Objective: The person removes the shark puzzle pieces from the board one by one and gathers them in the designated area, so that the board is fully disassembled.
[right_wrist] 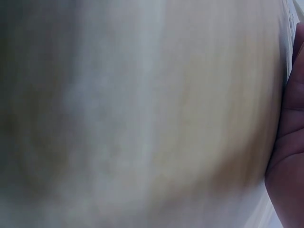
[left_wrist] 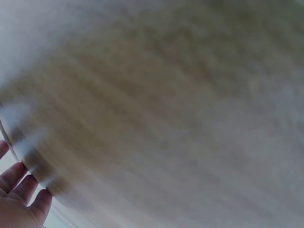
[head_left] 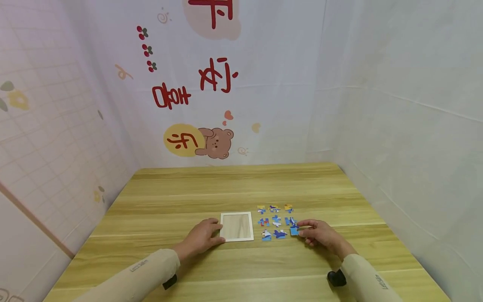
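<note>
A square white frame (head_left: 252, 226) with a wood-coloured inside lies on the table. My left hand (head_left: 201, 235) rests at its left side, fingertips and thumb touching the edge with the fingers loosely extended. In the left wrist view those fingers (left_wrist: 23, 192) show at the lower left corner. To the right of the frame, several jigsaw pieces (head_left: 280, 234) lie apart in three rows, printed in blue, white and yellow. My right hand (head_left: 320, 235) pinches the blue lower-right piece (head_left: 294, 231) between thumb and forefinger. Only part of the palm (right_wrist: 292, 156) appears in the right wrist view.
The wood-grain table (head_left: 241, 268) meets a white printed cloth wall (head_left: 279, 105) at the back. More cloth hangs at the left and right sides. A black wrist device (head_left: 336, 277) sits under the right cuff.
</note>
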Available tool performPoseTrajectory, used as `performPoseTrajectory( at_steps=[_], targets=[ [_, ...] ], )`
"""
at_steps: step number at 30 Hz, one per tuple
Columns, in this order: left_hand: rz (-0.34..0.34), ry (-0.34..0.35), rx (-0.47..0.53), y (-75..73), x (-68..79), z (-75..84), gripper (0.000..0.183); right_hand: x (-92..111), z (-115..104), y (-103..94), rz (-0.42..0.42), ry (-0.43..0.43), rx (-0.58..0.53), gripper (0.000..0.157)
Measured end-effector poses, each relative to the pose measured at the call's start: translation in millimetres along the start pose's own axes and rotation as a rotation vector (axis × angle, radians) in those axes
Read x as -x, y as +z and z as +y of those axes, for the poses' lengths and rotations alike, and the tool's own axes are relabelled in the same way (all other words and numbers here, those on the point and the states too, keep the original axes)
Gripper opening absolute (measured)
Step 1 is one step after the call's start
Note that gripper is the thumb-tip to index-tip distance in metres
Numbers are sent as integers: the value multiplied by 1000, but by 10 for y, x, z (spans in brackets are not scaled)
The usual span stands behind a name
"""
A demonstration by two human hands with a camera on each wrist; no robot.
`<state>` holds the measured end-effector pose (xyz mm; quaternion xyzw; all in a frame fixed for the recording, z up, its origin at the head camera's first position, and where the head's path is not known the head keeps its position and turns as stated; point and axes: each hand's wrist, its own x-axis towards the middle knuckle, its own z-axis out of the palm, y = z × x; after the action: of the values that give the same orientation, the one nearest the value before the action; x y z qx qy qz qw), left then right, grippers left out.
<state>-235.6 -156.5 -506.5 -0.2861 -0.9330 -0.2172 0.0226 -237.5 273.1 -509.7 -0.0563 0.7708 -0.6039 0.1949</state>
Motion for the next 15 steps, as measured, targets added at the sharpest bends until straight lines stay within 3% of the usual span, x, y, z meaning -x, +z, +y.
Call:
performPoseTrajectory(
  at_steps=[15],
  targets=[
    [-3, -2, 2, 0, 6, -1, 47, 2, 12, -5, -6, 8, 55, 46]
  ],
)
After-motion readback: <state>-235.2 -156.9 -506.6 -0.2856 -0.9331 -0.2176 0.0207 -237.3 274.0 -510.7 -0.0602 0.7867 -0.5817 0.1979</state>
